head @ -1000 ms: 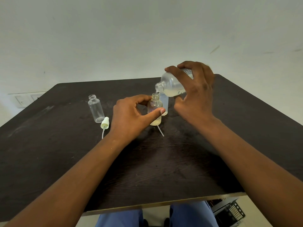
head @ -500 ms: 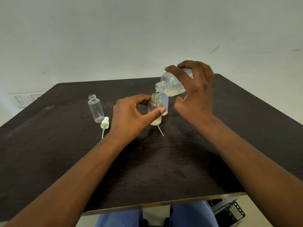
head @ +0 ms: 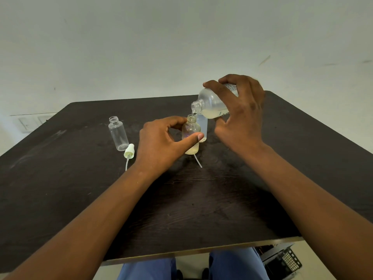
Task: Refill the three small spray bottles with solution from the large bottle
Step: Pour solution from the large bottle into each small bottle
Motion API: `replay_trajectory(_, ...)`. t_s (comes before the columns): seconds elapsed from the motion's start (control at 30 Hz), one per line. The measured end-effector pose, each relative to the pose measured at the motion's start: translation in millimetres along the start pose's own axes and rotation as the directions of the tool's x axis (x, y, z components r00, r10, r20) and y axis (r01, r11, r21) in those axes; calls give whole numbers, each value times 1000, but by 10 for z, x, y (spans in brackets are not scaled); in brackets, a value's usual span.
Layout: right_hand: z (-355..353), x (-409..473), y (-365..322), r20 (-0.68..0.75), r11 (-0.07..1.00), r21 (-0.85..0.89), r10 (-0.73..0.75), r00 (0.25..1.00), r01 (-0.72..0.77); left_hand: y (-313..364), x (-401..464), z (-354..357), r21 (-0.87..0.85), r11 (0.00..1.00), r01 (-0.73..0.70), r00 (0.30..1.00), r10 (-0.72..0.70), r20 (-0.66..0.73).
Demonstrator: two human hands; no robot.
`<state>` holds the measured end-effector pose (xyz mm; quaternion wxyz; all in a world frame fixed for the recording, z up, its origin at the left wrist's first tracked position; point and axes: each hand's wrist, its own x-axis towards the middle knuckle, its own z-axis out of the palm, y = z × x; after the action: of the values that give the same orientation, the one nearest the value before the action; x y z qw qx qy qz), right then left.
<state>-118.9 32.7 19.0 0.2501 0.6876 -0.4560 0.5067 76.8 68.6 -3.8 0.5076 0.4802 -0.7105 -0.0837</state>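
Observation:
My right hand grips the large clear bottle, tilted with its mouth down to the left over a small open bottle. A thin stream of pale yellow solution runs into it; liquid fills its bottom. My left hand holds that small bottle upright on the table between thumb and fingers. A second small bottle stands right behind it, mostly hidden. A third small bottle, empty and uncapped, stands to the left.
A white spray cap with its tube lies beside the empty bottle. Another thin tube lies in front of the held bottle. The dark wooden table ends near my lap; a black crate sits on the floor at right.
Both hands and the bottles have stayed almost where they were. The pouring goes on; the liquid level in the small bottle looks slightly higher.

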Motion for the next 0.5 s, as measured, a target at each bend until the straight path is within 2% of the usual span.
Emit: replay_trajectory(0.5,6,7,5,3,1000,-11,-6,1000,6,-4,9,3,12,1000,10,1000,-10,1)
